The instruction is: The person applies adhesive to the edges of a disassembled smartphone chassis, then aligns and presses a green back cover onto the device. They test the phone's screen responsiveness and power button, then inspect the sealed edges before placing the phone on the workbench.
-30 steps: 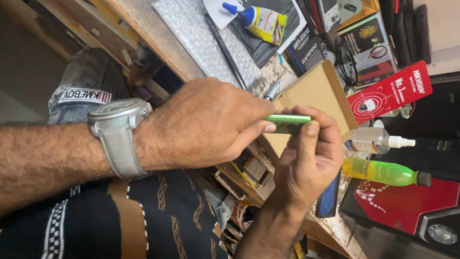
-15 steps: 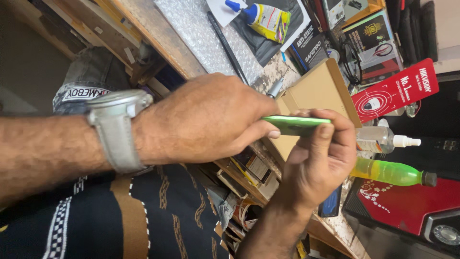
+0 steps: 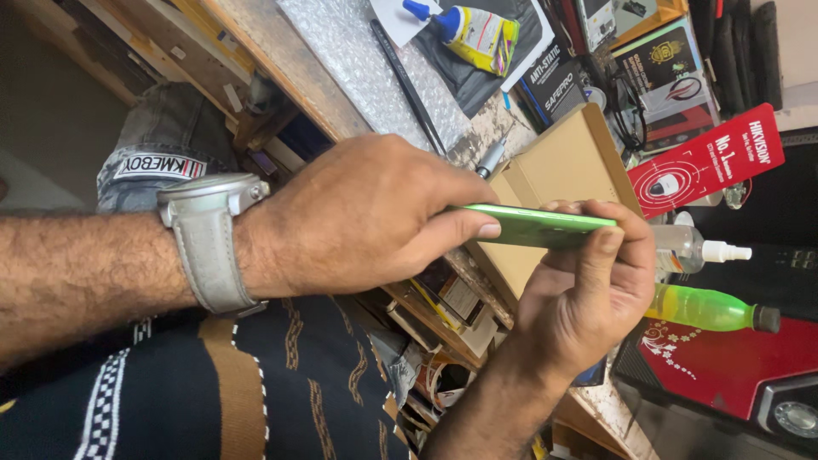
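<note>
Fingers of both my hands are closed on a thin green slab [image 3: 541, 227], seen edge-on at the middle of the frame, a phone by its shape, though I cannot tell for sure. My left hand [image 3: 366, 213] comes in from the left, knuckles up, with its thumb pressed along the near edge of the slab and the other fingers curled over the top. My right hand [image 3: 588, 290] rises from the lower middle of the frame, palm turned toward me, and its fingers wrap the slab's right end, the fingertips bent over the upper edge. The slab lies nearly level, tilted slightly down to the right, held in the air above the edge of the counter [image 3: 298, 77].

My left forearm runs across the left half of the frame, with a grey wristwatch [image 3: 209, 238] on the wrist. My dark patterned sleeve fills the lower left.

Behind my hands, a plain cardboard box [image 3: 562, 166] sits on the counter just beyond the slab. A sheet of bubble wrap [image 3: 358, 60] lies at upper middle, a dark pen [image 3: 409, 85] beside it, and a yellow glue bottle with a blue cap [image 3: 464, 30] near the top. At right stand a clear spray bottle [image 3: 694, 250] and a green bottle [image 3: 703, 308], with a red box [image 3: 733, 375] below them.
</note>
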